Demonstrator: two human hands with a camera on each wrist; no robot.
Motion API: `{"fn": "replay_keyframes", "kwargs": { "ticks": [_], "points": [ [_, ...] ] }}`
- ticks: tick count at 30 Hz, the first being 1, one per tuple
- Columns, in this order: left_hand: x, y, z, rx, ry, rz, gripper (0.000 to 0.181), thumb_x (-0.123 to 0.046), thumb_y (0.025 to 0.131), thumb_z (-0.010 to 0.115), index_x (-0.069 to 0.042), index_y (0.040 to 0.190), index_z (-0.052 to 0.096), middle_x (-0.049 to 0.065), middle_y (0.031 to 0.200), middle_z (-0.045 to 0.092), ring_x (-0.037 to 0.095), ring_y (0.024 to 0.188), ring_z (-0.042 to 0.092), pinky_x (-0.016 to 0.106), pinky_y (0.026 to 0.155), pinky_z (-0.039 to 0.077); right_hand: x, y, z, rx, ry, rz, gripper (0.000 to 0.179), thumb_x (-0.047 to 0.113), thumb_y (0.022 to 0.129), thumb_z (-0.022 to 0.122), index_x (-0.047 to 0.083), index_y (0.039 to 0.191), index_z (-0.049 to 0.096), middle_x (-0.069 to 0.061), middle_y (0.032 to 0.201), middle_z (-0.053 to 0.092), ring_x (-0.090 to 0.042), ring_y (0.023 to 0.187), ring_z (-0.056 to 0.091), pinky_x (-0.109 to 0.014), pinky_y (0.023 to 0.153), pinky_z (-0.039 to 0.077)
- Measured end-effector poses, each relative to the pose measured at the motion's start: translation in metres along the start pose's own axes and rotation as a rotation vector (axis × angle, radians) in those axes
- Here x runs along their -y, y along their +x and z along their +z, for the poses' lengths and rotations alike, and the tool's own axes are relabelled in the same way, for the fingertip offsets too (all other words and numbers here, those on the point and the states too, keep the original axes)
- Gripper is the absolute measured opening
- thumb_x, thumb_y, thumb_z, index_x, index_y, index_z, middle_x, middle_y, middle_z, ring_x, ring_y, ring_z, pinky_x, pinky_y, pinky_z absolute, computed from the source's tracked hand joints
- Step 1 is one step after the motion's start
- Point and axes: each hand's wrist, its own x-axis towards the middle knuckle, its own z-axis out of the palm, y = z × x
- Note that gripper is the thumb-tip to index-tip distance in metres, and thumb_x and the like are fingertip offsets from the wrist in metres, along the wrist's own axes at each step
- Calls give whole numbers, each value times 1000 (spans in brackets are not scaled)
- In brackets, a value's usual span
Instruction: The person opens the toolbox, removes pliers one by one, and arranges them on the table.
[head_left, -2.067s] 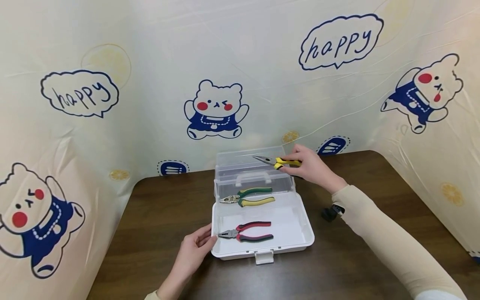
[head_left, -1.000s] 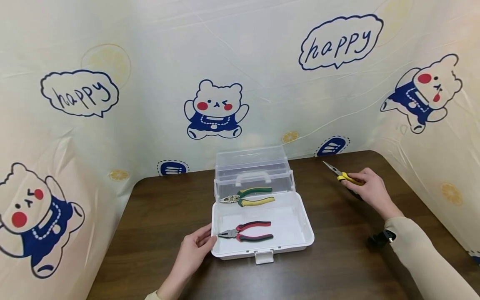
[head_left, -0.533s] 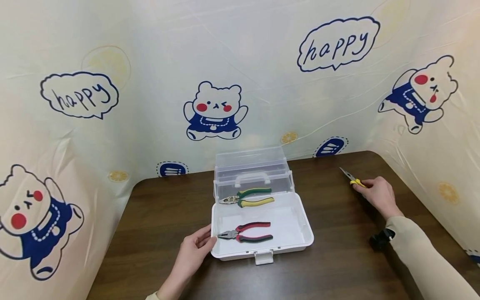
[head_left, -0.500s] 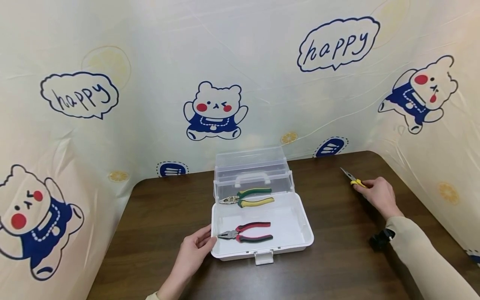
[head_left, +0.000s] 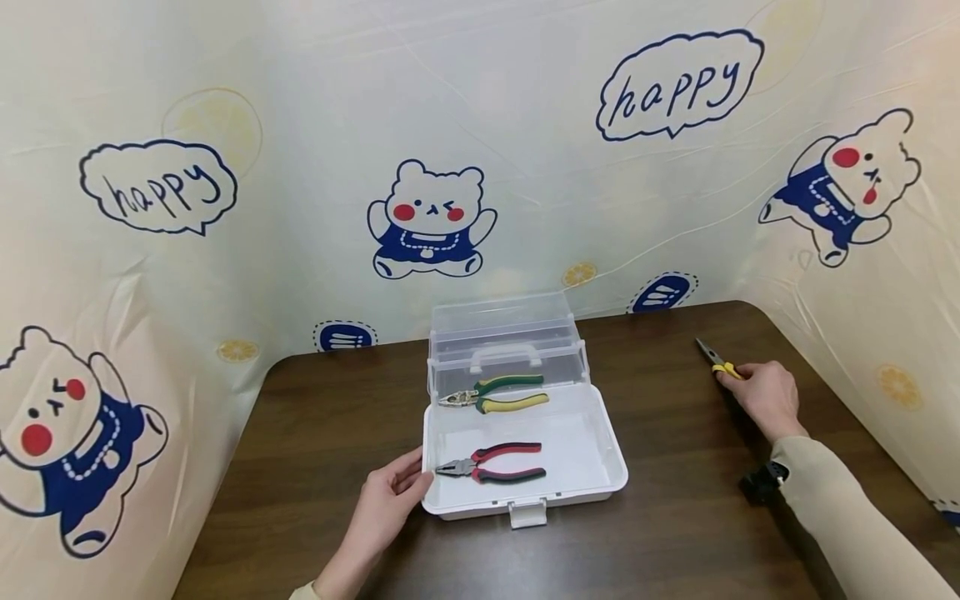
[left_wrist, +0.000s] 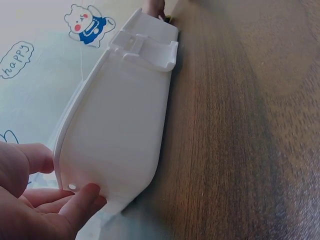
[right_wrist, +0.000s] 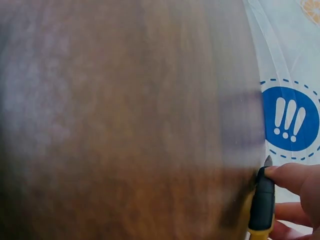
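Note:
On the right side of the table, my right hand [head_left: 768, 398] grips the yellow-and-black handles of long-nose pliers [head_left: 710, 355]. Their slim metal tip points toward the back; in the right wrist view the thumb presses along a dark handle [right_wrist: 262, 205]. A white toolbox [head_left: 592, 450] with its clear lid laid back sits mid-table. My left hand [head_left: 384, 498] holds its left wall, thumb at the rim and fingers against the outside [left_wrist: 82, 205]. Inside the toolbox lie red-and-black combination pliers [head_left: 506, 451]. Behind them are green-and-yellow pliers [head_left: 513, 383], their heads facing left.
The clear lid [head_left: 502, 321] with a handle [head_left: 506, 357] leans back behind the toolbox. A white latch [head_left: 528, 514] hangs at its front. A patterned curtain [head_left: 300, 250] encloses the dark wooden table [head_left: 315, 433] at the back and sides.
My right hand has carried the long-nose pliers from over the lid out to the right and down toward the table, lately inching nearer. My left hand stays at the toolbox wall.

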Motion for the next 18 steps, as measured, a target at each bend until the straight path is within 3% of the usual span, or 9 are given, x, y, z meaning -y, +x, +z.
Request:
{"fn": "replay_keyframes", "kwargs": {
  "ticks": [7,18],
  "points": [
    [1,0,0,2,-3,-1,41,0,97,70,13,135,62,29,127,68,35,112,71,25,85,58,-3,-4,-3,53,-17,-76,54,29,99,71,-17,125,63,-40,123,63,-58,103,60,-64,83,47],
    [-1,-1,1,2,-13,4,41,1,96,71,13,134,62,28,127,69,35,112,71,23,85,57,-6,-9,-6,99,-8,-100,59,29,100,68,-18,134,57,-43,129,57,-60,112,57,-67,89,47]
  ]
}}
